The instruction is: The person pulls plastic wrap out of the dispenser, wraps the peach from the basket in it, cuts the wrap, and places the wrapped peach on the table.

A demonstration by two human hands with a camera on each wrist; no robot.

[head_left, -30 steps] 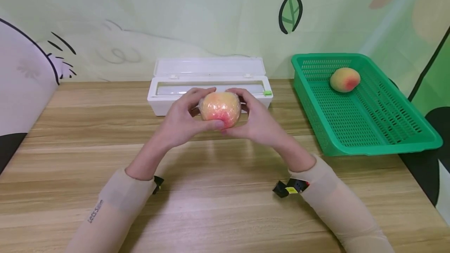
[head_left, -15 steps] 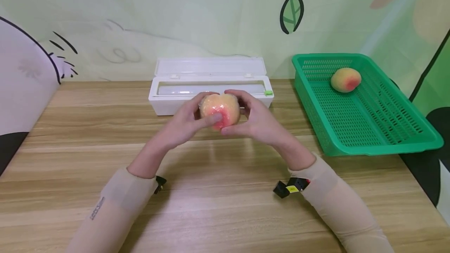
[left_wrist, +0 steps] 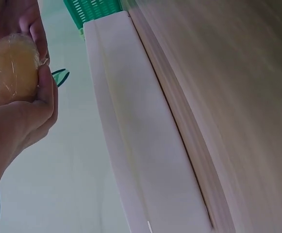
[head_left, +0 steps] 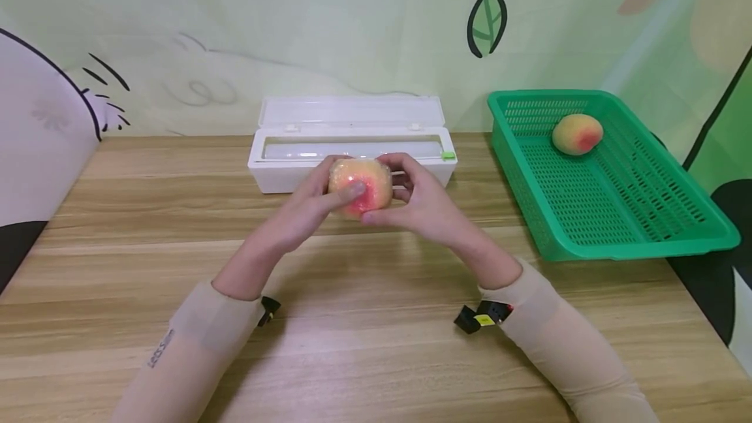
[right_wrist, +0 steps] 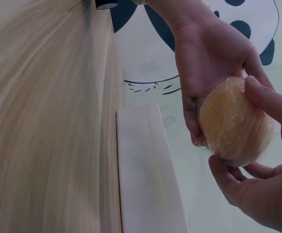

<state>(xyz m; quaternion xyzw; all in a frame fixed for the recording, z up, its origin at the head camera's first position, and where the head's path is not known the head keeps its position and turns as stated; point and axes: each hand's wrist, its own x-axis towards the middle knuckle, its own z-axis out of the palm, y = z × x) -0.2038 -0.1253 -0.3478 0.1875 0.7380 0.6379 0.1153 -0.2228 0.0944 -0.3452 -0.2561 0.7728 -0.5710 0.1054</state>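
Light brown, the table (head_left: 364, 358) is running to the bottom edge, leaving room at lower centre. A green basket (head_left: 640, 252) is occupying the right; at upper centre a white box (head_left: 279, 179) is holding a roll (head_left: 352, 148). Mid-frame, the left hand (head_left: 307, 209) and right hand (head_left: 421, 204) are gripping a film-wrapped peach (head_left: 376, 181); a bare peach (head_left: 578, 134) is lying in the basket.

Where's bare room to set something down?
Free: wooden table between the sleeves; table left of the white box; green basket, in front of loose peach. Crowded: box front, where left hand and right hand hold wrapped peach.
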